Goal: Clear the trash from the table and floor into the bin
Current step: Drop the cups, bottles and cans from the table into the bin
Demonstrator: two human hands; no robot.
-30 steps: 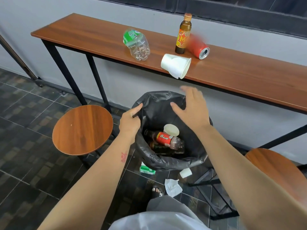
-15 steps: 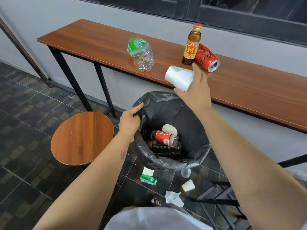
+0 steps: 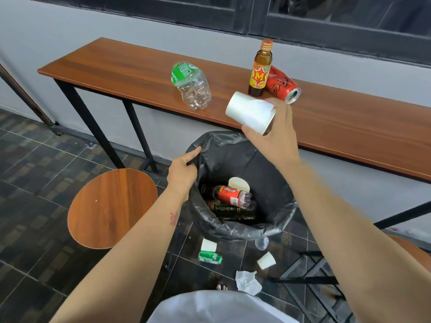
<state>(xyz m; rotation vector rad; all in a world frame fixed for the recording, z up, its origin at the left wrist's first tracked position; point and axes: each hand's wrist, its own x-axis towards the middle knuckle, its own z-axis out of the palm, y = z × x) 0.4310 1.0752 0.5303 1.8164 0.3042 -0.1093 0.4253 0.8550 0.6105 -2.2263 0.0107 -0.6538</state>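
Partly hidden behind white cup [image 3: 249, 111], right hand [image 3: 277, 141] gripping it

Café-like seating spot; narrow wall counter [image 3: 349, 117], round stools [image 3: 112, 208], tiled floor [image 3: 35, 173].

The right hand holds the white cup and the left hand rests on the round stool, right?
Not quite. The right hand does hold the white cup, but the left hand grips the rim of the black bin liner, not the stool; the head view shows it.
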